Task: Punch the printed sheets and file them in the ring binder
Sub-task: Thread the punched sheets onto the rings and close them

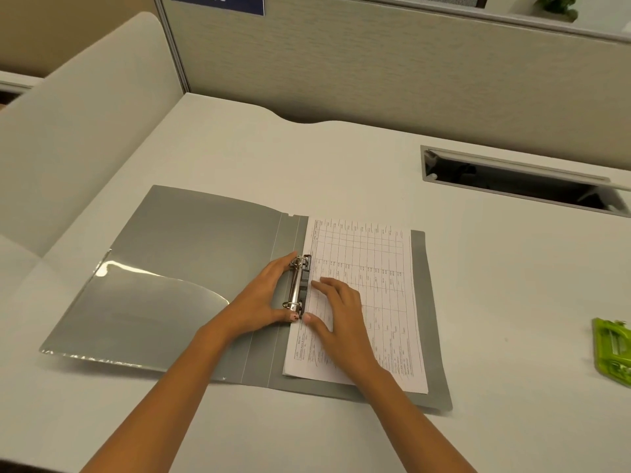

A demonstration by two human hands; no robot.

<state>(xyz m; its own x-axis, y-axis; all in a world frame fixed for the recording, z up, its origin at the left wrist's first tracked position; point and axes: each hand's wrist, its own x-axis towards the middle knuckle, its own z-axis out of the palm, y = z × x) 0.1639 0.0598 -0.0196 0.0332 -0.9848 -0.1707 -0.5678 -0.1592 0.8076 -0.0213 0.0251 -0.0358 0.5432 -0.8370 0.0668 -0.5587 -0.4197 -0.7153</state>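
Note:
A grey ring binder (pixel 191 254) lies open on the white desk, its metal ring mechanism (pixel 297 285) along the spine. Printed sheets (pixel 372 274) with a table of lines lie on the binder's right half, their left edge at the rings. My left hand (pixel 263 298) spans the left side of the ring mechanism, index finger at the top ring and thumb at the bottom ring. My right hand (pixel 338 308) lies flat on the sheets beside the rings, fingers straight and pressing the paper down.
A green hole punch (pixel 613 349) sits at the desk's right edge, partly cut off. A rectangular cable slot (pixel 522 180) opens in the desk at the back right. Partition walls stand behind and to the left. A clear pocket (pixel 150 302) covers the binder's inner left cover.

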